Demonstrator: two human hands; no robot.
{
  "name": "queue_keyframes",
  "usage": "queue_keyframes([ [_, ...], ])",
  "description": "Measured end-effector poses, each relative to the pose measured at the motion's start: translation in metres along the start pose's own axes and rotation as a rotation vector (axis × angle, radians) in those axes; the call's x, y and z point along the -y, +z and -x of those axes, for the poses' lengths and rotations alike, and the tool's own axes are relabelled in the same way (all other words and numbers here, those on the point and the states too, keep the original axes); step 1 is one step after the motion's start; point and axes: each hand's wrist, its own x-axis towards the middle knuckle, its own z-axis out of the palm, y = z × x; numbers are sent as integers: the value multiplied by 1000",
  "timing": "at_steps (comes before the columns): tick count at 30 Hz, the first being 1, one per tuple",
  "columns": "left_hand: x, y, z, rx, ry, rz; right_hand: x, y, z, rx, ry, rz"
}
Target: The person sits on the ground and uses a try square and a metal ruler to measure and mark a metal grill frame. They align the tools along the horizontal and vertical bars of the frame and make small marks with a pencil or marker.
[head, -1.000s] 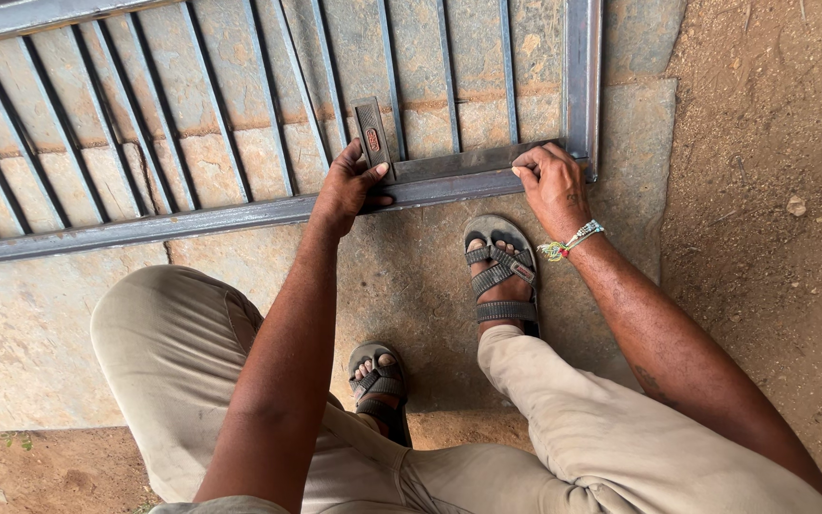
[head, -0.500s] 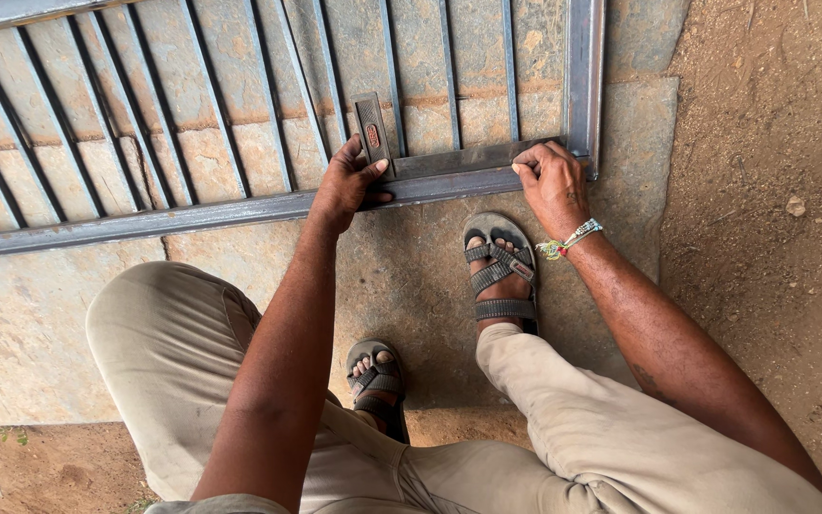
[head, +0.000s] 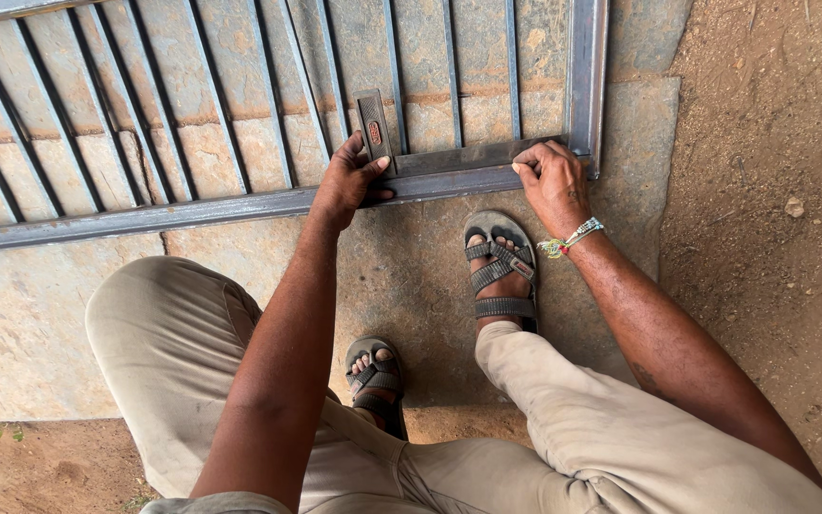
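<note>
A crouching person's 2 hands are pressing a metal square [head: 449, 157] into the gate frame's [head: 192, 211] corner on the concrete floor [head: 68, 324]: left hand [head: 352, 181] gripping its upright arm, right hand [head: 552, 183] pinning its flat arm; checking looks underway.

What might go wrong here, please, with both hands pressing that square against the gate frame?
The left hand and right hand hold the metal square against the frame rail; bare fingers on raw steel edges could get cut or pinched if it slips. The open sandals sit right beside the rail, so toes are exposed should the grille shift. Squatting and leaning forward, the person could lose balance.
</note>
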Motion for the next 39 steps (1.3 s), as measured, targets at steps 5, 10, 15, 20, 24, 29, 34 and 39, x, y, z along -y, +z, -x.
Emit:
queue_keyframes([
  [5, 0, 0, 1, -12, -14, -7, 3, 0, 0, -2, -5, -3],
  [10, -2, 1, 0, -13, -21, 2, 9, 0, 1, -6, 37, 38],
  [15, -4, 1, 2, -16, -20, 0, 12, 1, 0, -12, -42, 89],
  [20, -4, 2, 2, -26, -26, -18, 15, 2, -2, 29, -77, 209],
  [24, -3, 1, 1, -13, -16, -11, 17, 0, -2, 47, -108, 262],
  [29, 0, -1, -1, -51, -53, -17, 21, 1, -5, 57, -132, 273],
  [34, 5, -3, -4, -37, -29, -26, 38, 16, 1, 100, -38, -9],
  [39, 8, -5, -7, -38, -29, -8, 56, 30, 0, 117, -33, -69],
])
